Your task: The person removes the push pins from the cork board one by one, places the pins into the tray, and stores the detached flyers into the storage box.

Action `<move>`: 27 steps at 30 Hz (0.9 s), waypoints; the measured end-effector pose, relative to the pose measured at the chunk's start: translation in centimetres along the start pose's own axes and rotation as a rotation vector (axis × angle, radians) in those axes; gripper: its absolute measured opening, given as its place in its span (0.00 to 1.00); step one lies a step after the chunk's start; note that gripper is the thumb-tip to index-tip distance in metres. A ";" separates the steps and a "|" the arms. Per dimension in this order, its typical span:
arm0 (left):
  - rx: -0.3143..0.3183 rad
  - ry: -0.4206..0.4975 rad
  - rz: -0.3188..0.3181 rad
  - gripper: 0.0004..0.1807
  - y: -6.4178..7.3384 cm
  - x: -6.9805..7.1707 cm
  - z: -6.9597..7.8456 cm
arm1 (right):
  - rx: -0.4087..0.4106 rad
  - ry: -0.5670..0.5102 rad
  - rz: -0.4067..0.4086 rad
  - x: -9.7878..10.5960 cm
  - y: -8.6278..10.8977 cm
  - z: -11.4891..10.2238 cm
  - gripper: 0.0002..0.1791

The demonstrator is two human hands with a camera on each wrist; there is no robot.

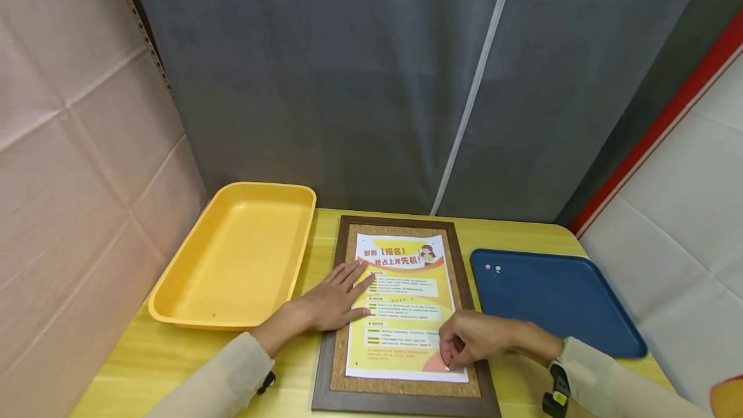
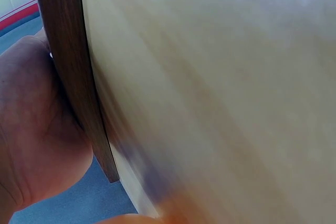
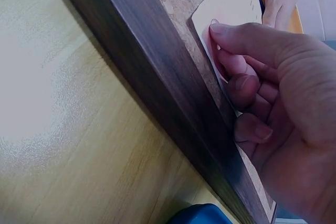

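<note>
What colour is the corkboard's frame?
Dark brown: the frame shows best in the right wrist view.

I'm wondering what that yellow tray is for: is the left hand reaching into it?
No, the left hand rests with spread fingers across the left edge of the poster.

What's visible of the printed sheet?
The printed sheet looks like paper: mostly yellow, white-edged, with an orange headline, white text panels and a cartoon figure at top right. It lies flat on the framed cork board. The left hand rests on its left side; the right hand touches its lower right.
</note>
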State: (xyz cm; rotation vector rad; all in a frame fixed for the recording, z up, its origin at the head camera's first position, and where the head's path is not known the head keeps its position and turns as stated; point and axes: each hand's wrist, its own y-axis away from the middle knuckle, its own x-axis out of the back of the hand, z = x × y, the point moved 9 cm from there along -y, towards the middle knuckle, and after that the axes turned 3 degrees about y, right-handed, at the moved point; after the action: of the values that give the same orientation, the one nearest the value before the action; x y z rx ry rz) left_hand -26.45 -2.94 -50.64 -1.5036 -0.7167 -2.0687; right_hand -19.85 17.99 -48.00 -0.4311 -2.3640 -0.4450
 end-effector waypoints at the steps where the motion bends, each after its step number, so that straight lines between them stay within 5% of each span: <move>1: 0.002 -0.010 -0.007 0.42 0.1 0.2 0.2 | -0.003 -0.003 -0.003 0.0 0.0 0.0 0.06; 27: 0.004 0.026 -0.012 0.41 0.0 0.1 0.1 | -0.002 0.014 -0.021 -0.1 0.0 0.0 0.05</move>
State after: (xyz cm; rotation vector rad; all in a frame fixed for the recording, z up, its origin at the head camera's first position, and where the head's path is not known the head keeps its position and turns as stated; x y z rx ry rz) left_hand -26.38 -2.91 -50.50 -1.4707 -0.7217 -2.0903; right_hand -19.74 17.93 -48.07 -0.4033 -2.3568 -0.4589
